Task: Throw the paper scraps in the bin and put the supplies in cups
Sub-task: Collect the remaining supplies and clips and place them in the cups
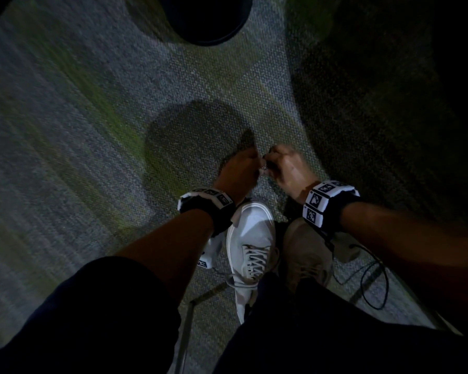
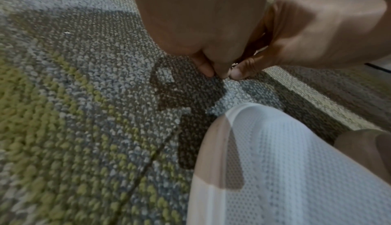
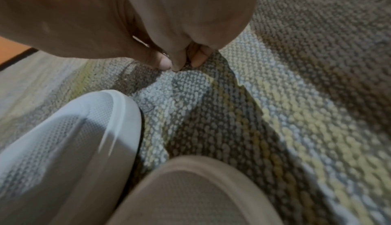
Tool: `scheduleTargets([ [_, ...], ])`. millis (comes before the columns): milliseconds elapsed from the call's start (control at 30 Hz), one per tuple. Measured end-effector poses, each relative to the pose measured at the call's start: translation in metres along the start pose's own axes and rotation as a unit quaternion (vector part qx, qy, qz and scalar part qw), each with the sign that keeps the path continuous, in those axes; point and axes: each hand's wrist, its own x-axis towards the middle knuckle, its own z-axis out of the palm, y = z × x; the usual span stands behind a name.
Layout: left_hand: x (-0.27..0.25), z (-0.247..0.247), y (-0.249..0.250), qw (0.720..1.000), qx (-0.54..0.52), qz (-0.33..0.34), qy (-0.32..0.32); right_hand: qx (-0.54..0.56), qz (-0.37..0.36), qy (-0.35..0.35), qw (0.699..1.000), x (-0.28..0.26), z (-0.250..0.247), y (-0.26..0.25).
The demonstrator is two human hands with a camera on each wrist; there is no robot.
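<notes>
Both hands meet fingertip to fingertip low over the carpet (image 1: 97,109), and something small and glinting sits pinched between them. In the head view the left hand (image 1: 239,171) and the right hand (image 1: 289,171) are bunched together just ahead of the shoes, fingers curled inward, with a tiny shiny object (image 1: 264,166) at the point where they touch. The left wrist view shows the left hand (image 2: 203,27) with its fingertips (image 2: 206,70) drawn tight and nearly touching the carpet (image 2: 74,111), the right hand (image 2: 317,32) pressed in beside it, and a small metallic glint (image 2: 234,64) in the gap. The right wrist view agrees: the right hand (image 3: 190,11) curls its grip round a small metal piece (image 3: 188,64), the left hand (image 3: 74,24) close against it. What the piece is cannot be told; it is too small and partly hidden.

Just behind the hands stand a white mesh shoe (image 1: 251,238) and a grey-beige shoe (image 1: 305,255), side by side on the grey and green patterned carpet. A thin black cable (image 1: 373,279) loops beside the right forearm.

Farther off, at the top of the head view, a dark round bin (image 1: 208,20) stands on the carpet, well apart from the hands. Its inside is black in this light, and its contents cannot be made out.
</notes>
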Motion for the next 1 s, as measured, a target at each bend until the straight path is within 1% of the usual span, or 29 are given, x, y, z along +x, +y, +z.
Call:
scheduleTargets([
  [133,0.003,-0.005,0.003,0.998,0.031,-0.023,-0.041,-0.02,0.0,-0.008,1.0,-0.004,0.001,0.002],
  [267,0.005,-0.018,0.012,0.996,0.052,-0.013,-0.066,-0.043,-0.008,-0.023,0.999,-0.006,0.0,-0.001],
  [333,0.005,-0.024,0.012,0.996,0.051,-0.023,-0.064,-0.037,-0.014,-0.027,0.999,-0.007,-0.003,-0.002],
  [400,0.004,-0.028,0.007,0.997,0.024,-0.062,-0.047,-0.011,-0.02,-0.017,1.0,-0.009,-0.005,0.0],
  [467,0.002,-0.03,-0.001,0.995,-0.005,-0.097,-0.015,0.031,0.003,-0.002,1.0,-0.013,-0.008,0.005],
  [533,-0.001,-0.03,-0.006,0.993,-0.021,-0.12,-0.001,0.062,0.055,0.023,0.996,-0.017,-0.01,0.011],
  [600,-0.003,-0.029,-0.009,0.991,-0.035,-0.132,0.005,0.066,0.1,0.062,0.991,-0.022,-0.011,0.017],
  [667,-0.004,-0.028,-0.007,0.99,-0.038,-0.138,0.014,0.043,0.113,0.062,0.991,-0.027,-0.009,0.016],
  [733,-0.004,-0.025,-0.005,0.988,-0.046,-0.143,0.024,0.011,0.093,0.041,0.995,-0.029,-0.004,0.014],
  [867,-0.006,-0.026,-0.004,0.987,-0.073,-0.141,0.035,-0.017,0.005,0.034,0.999,-0.018,-0.004,0.012],
  [1000,-0.007,-0.024,-0.004,0.989,-0.063,-0.125,0.041,-0.049,-0.064,-0.014,0.997,0.001,-0.011,0.013],
])
